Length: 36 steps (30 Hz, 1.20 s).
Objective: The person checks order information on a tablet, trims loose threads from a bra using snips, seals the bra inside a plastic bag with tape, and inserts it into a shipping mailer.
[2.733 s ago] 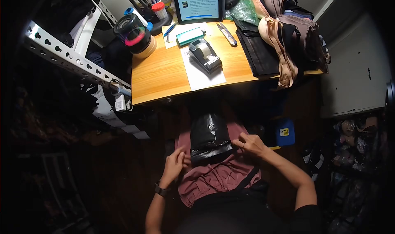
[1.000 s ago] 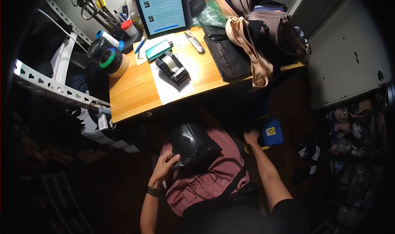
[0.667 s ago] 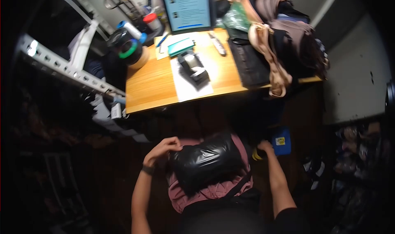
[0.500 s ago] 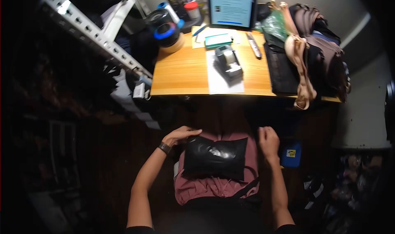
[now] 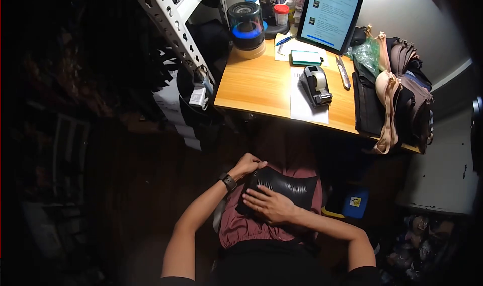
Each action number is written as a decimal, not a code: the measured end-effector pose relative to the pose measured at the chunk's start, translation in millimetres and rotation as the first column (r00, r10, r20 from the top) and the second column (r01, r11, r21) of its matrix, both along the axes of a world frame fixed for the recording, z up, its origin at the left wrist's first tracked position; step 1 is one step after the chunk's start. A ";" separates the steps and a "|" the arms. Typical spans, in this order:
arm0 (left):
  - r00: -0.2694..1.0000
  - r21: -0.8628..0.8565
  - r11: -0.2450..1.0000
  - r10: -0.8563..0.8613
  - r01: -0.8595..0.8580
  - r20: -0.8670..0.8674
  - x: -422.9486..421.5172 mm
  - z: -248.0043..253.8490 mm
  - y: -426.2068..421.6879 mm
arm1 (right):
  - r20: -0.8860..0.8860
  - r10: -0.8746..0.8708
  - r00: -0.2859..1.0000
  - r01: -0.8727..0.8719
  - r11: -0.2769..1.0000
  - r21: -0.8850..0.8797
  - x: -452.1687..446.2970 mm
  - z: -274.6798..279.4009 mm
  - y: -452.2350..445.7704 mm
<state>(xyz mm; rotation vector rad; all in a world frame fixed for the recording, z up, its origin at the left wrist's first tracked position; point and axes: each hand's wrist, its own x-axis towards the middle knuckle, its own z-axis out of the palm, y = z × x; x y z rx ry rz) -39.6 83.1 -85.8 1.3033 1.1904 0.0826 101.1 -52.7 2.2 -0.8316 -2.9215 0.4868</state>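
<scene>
Black plastic package (image 5: 297, 188) lies on the pink trousers (image 5: 241, 228) over the person's lap, on the near side of the desk (image 5: 254, 87) and below its level. Half a second ago the right hand (image 5: 271, 206) was raised beside the package, loosely curled; now it has come across and rests palm down on it, open, with the fingers somewhat spread. The left hand (image 5: 245, 165) has stayed at the package's far left corner, its thumb and fingers drawn in close there; whether they pinch the plastic I cannot tell. The package extends rightward from the left hand, and the right hand covers part of its left half, leaving the shiny right half uncovered.

On the desk, the tape dispenser (image 5: 316, 87) sits near the front edge, the tablet (image 5: 329, 17) stands at the back, and the bras (image 5: 402, 90) are heaped at the right end. Below the desk's right side is a blue box (image 5: 355, 203).
</scene>
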 end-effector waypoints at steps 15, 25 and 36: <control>0.995 0.997 -0.005 -0.073 -0.071 0.071 116.8 145.8 51.5 | -0.667 -0.630 0.398 0.915 0.319 0.246 139.9 91.8 173.7; 0.975 0.976 0.014 0.035 0.219 -0.219 106.0 151.2 32.8 | -0.708 -0.561 0.430 0.899 0.342 0.275 114.8 93.8 156.9; 0.770 -0.014 0.950 0.260 -0.310 0.583 43.4 128.0 1.8 | -0.449 -0.708 0.545 0.670 0.690 -0.274 137.7 79.4 131.2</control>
